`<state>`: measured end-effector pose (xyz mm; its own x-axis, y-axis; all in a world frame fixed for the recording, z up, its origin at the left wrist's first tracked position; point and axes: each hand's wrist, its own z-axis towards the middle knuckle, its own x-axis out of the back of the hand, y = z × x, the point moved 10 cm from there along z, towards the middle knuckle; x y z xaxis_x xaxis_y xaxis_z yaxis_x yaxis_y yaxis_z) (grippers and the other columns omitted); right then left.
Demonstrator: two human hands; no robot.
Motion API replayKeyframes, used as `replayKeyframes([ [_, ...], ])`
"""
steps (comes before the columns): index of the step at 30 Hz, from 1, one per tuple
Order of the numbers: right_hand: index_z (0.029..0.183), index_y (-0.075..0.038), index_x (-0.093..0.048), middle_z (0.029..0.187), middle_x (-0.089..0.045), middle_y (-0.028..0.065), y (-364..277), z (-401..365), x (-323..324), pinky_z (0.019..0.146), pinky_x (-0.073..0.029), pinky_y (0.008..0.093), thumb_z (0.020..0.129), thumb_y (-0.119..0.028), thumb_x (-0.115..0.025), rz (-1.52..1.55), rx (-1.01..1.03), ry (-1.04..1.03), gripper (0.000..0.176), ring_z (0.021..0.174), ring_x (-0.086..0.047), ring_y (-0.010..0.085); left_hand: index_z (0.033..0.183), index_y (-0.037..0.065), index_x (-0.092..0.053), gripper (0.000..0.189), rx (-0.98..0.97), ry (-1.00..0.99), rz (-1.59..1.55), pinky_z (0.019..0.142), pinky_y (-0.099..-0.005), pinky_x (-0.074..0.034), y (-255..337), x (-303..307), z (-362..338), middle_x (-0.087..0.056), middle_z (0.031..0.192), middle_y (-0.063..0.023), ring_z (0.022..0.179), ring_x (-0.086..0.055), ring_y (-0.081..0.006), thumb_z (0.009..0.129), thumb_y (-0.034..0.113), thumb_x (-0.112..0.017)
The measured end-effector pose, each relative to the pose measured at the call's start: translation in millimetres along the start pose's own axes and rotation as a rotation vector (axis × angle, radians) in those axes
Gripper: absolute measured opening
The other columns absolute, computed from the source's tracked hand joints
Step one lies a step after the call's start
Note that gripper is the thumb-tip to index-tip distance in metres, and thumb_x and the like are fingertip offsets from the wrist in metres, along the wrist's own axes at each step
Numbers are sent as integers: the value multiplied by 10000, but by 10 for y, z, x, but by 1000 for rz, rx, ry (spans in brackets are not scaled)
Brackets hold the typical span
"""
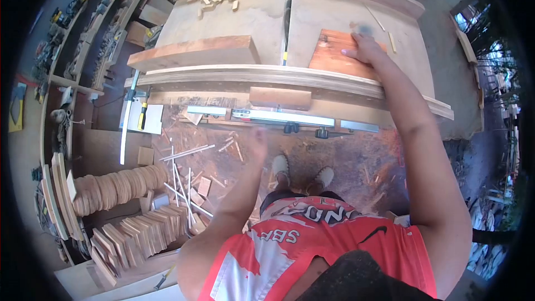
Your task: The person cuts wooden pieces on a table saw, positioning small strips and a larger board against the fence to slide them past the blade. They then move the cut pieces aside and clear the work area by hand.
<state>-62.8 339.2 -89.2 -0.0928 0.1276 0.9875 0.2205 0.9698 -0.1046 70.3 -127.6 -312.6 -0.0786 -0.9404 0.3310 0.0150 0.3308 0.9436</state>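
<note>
The flat orange-brown wooden board [330, 51] lies under the spread fingers of the right hand [367, 50], a red-and-white jersey [334, 228] with a black swoosh [372, 236] bodyward of them; the blurred left hand's [257, 141] I cannot tell.

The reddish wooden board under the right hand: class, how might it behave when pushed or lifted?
The board looks like solid, straight-edged wood, so it would probably stay stiff when lifted. It appears to lie flat on the bench, so a push would more likely slide than tip it.
</note>
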Motion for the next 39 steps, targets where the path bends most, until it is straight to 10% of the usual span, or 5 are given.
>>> replayKeyframes([
  [3, 1448, -92, -464, 1396, -513, 177, -13, 17, 74, 1101, -389, 454, 742, -650, -723, -51, 46, -16, 936, 1301, -474, 368, 799, 49, -665, 110, -708, -199, 41, 781, -419, -507, 2675, -696, -524, -674, 857, -102, 843, -650, -288, 822, 137, -726],
  [7, 1430, -100, -478, 1386, -522, 170, -3, 33, 112, 1088, -397, 461, 724, -669, -727, -62, 88, -5, 940, 1286, -486, 366, 704, 84, -598, 190, -1051, 72, 149, 629, -393, -447, 4191, -1376, -49, -598, 715, -65, 697, -588, -284, 812, 183, -719],
  [25, 1462, -130, -440, 1486, -447, 128, 108, 46, 92, 1088, -380, 579, 669, -672, -782, -6, 22, -70, 1020, 1377, -413, 328, 647, 107, -570, 223, -1009, 300, 399, 548, -374, -469, 4132, -1800, 178, -563, 625, -48, 578, -586, -236, 804, 175, -713],
  [39, 1435, -152, -468, 1424, -508, 182, 303, 250, -66, 1090, -419, 456, 658, -550, -852, -52, 18, 29, 954, 1315, -490, 374, 804, 89, -642, 168, -994, 212, 335, 669, -445, -528, 4114, -1640, 46, -643, 751, -104, 723, -651, -301, 856, 248, -658],
])
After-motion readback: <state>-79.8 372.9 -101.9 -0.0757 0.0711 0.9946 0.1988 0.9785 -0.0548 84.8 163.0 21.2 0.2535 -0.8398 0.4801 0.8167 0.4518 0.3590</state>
